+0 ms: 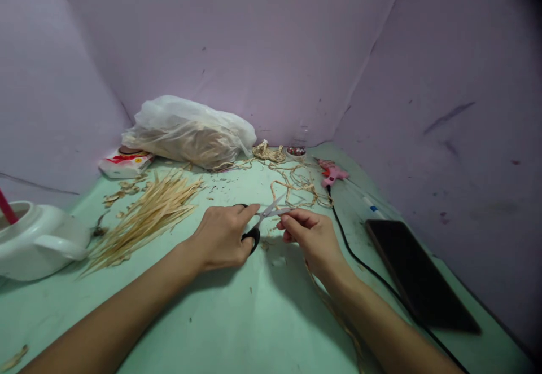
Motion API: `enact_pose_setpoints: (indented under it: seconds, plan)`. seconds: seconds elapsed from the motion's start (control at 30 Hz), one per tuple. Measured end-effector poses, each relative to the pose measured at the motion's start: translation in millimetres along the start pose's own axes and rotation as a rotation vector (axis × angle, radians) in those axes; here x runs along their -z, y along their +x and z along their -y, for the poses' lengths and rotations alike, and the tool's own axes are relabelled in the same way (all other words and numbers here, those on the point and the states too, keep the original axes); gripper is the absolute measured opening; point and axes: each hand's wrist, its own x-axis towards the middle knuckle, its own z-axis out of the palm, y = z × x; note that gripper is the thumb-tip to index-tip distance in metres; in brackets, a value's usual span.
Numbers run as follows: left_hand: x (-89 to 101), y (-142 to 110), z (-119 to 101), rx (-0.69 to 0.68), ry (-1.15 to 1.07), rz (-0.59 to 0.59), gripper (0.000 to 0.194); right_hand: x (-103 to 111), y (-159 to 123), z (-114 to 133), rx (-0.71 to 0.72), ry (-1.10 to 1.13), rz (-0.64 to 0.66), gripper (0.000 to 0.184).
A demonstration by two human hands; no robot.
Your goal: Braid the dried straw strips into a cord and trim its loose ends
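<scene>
My left hand (224, 233) is closed round the black handles of a pair of scissors (266, 214), whose blades stand apart and point right. Just beyond the blade tips, my right hand (311, 233) pinches one part of a thin braided straw cord (324, 295). The cord comes out below that hand and runs down toward the front edge of the view. What lies between the right fingertips is mostly hidden. A loose tangle of the same kind of cord (302, 188) lies on the table behind the blades.
Dry straw strips (148, 216) lie left, near a white pot (42, 244). At the back are a plastic bag (190, 131), woven pieces (270, 152) and a tub of beads (296, 152). Right: a pink glue gun (333, 175), its black cable (359, 261), and a dark tablet (419, 275).
</scene>
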Motion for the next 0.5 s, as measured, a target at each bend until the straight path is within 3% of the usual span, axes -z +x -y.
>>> enact_pose_setpoints:
  seconds: [0.27,0.5]
  plan:
    - [3.8,-0.1,1.1,0.015,-0.215,0.08,0.044,0.9,-1.2,0.2,0.019,-0.031,-0.034,0.014]
    - [2.3,0.4,6.6,0.029,-0.337,0.071,0.034,0.8,-0.4,-1.9,0.015,-0.027,-0.049,0.016]
